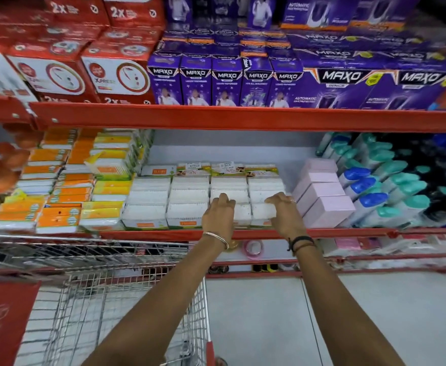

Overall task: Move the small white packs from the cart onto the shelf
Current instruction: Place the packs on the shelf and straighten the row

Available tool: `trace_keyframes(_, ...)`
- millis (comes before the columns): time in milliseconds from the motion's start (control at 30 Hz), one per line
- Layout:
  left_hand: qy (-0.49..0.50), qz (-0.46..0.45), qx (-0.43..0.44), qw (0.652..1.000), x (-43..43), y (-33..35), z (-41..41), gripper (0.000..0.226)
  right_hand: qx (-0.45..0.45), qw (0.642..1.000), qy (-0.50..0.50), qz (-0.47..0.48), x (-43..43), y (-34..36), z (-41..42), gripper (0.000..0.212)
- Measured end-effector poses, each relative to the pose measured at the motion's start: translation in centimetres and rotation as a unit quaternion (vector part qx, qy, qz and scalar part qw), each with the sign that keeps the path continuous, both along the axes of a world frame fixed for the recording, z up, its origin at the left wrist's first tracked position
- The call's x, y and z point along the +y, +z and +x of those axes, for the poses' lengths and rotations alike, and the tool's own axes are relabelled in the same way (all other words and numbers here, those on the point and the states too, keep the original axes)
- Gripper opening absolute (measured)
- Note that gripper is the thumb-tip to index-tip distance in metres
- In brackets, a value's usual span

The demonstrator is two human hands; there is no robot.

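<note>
Lying in four rows on the middle shelf [243, 234], small white packs [187, 196], stacked to its near red lip. Resting on the two right-hand rows, left hand [218, 216] and right hand [285, 215], fingers curled over the packs' tops, palms down, apart from each other; whether clamped or only pressing, cannot tell. Left of the packs, orange and yellow packs [58, 196]; right, pink boxes [322, 196]. Above, purple boxes [227, 83]. Near left, wire cart [127, 299].

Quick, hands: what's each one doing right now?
Left hand: open, fingers resting on the white packs.
Right hand: open, fingers resting on the white packs.
</note>
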State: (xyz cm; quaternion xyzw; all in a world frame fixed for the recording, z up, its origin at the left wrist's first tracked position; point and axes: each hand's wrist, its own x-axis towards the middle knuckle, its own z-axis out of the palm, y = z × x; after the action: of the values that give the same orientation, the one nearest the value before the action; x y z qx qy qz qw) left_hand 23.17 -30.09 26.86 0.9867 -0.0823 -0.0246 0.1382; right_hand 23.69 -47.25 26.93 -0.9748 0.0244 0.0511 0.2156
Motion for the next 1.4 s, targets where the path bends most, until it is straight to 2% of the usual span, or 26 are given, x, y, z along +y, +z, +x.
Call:
trace_keyframes(167,-0.01,-0.01,-0.009,1.0,0.0,-1.4,0.0,0.052,-0.044,0.999,-0.013,0.012,0.3,-1.9,-0.8,0.057)
trace_keyframes(267,0.001,-0.066,-0.07,0.995,0.3,-2.2,-0.6,0.052,-0.075,0.994,-0.032,0.079,0.2,-2.1,-1.6,0.042)
trace_keyframes(333,0.038,-0.16,-0.125,0.978,0.0,-2.9,-1.8,0.045,-0.14,0.966,-0.12,0.18,0.6,-1.9,-2.7,0.03)
trace_keyframes(400,0.118,-0.29,-0.109,0.943,-1.1,-3.8,-3.3,0.032,-0.188,0.899,-0.253,0.304,1.4,-2.5,-3.7,0.021)
trace_keyframes(433,0.176,-0.366,-0.066,0.911,-1.8,-4.3,-3.9,0.026,-0.175,0.852,-0.321,0.374,1.7,-2.8,-3.9,0.027)
trace_keyframes(467,0.247,-0.452,0.002,0.857,-2.5,-4.5,-4.1,0.022,-0.127,0.801,-0.376,0.448,1.9,-3.0,-3.9,0.037)
trace_keyframes(500,0.316,-0.548,0.081,0.77,-3.1,-4.3,-4.1,0.02,-0.056,0.746,-0.41,0.521,1.9,-3.3,-3.7,0.047)
trace_keyframes(567,0.404,-0.698,0.206,0.555,-3.6,-3.5,-3.4,0.027,0.077,0.619,-0.418,0.66,1.8,-3.6,-3.1,0.061)
trace_keyframes(600,0.42,-0.738,0.228,0.476,-3.7,-3.3,-2.9,0.037,0.11,0.562,-0.411,0.709,1.6,-3.6,-2.8,0.064)
trace_keyframes(633,0.429,-0.763,0.23,0.425,-3.7,-3.0,-2.4,0.044,0.122,0.522,-0.412,0.737,1.5,-3.6,-2.5,0.068)
trace_keyframes(667,0.432,-0.78,0.224,0.393,-3.6,-2.8,-1.9,0.048,0.126,0.496,-0.417,0.751,1.5,-3.5,-2.1,0.071)
trace_keyframes(733,0.441,-0.801,0.212,0.346,-3.5,-2.0,-1.1,0.054,0.124,0.473,-0.428,0.76,1.5,-3.4,-1.4,0.074)
trace_keyframes(833,0.449,-0.801,0.227,0.325,-3.4,-1.6,-0.5,0.057,0.124,0.475,-0.435,0.755,1.5,-3.2,-1.3,0.077)
trace_keyframes(1000,0.454,-0.774,0.249,0.363,-1.6,-1.2,-2.4,0.059,0.133,0.497,-0.428,0.743,2.8,-2.2,-2.8,0.07)
trace_keyframes(1133,0.501,-0.756,0.189,0.376,3.1,-1.4,-3.0,0.063,0.17,0.517,-0.408,0.733,7.5,-1.4,-4.3,0.065)
trace_keyframes(1300,0.553,-0.752,0.098,0.344,10.4,-1.7,-2.1,0.067,0.236,0.451,-0.369,0.778,15.5,-1.5,-4.1,0.066)
trace_keyframes(1400,0.546,-0.764,0.077,0.336,13.4,-1.4,-1.4,0.065,0.249,0.39,-0.376,0.803,19.3,-1.5,-3.2,0.069)
